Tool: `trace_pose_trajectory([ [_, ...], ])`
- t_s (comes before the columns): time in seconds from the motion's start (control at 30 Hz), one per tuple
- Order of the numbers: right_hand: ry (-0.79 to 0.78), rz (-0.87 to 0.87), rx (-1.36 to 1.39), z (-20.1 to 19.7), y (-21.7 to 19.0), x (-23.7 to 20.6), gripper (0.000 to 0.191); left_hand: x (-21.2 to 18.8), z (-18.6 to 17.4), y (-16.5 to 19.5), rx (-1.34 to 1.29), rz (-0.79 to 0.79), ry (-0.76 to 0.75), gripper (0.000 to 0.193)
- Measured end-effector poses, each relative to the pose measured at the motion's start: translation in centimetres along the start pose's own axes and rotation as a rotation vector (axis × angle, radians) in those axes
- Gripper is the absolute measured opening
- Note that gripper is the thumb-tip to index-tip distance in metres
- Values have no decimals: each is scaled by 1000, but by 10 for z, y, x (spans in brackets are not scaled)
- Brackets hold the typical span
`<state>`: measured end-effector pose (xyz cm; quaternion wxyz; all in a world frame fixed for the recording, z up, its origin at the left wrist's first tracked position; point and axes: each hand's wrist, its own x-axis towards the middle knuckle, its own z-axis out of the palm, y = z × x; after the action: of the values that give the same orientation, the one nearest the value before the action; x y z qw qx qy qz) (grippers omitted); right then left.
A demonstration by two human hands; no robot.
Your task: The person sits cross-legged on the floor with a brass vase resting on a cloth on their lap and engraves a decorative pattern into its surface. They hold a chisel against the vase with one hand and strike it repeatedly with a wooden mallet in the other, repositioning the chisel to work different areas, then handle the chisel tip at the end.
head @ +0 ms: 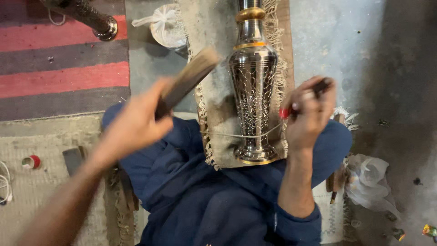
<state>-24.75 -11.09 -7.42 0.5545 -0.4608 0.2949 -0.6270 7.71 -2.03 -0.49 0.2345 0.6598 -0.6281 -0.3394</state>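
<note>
The person is sitting on the floor with crossed legs in dark blue trousers (191, 191), and a tall engraved metal vase (253, 91) is lying along the lap, its foot toward the body at 6 o'clock and its neck pointing to 12 o'clock. A thin cord (236, 135) is crossing the lower part of the vase, probably to keep it from rolling. A frayed beige cloth (214, 91) is lying under the vase, seemingly as padding.

The left hand (136, 123) is closing its fingers around the handle of a wooden mallet (189, 79), which is raised at 10 o'clock from the vase and blurred by motion. The right hand (309, 116), at 3 o'clock from the vase, is pinching a thin dark tool (321, 86) with a red part, holding it just beside the vase wall.

The floor is grey concrete (346, 45). A red and grey striped rug (59, 59) is lying at 10 o'clock, and a second metal piece (98, 20) is resting on it. A white plastic bag (166, 25) is lying at 12 o'clock, and another crumpled bag (371, 180) at 4 o'clock.
</note>
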Motion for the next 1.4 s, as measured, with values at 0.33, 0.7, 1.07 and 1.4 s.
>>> trace_pose_trajectory([
  [0.33,117,-310,-1029,-34,11,70,19,-96,106,-36,-384,-299,23,48],
  [0.7,215,120,-1069,-206,-36,-4,53,-96,95,19,-381,-409,107,69],
  [1.07,416,479,-438,-254,16,-138,65,-57,90,17,-243,-39,223,61],
  [1.4,383,456,-1417,-197,-43,-163,54,-31,69,18,206,142,329,62],
])
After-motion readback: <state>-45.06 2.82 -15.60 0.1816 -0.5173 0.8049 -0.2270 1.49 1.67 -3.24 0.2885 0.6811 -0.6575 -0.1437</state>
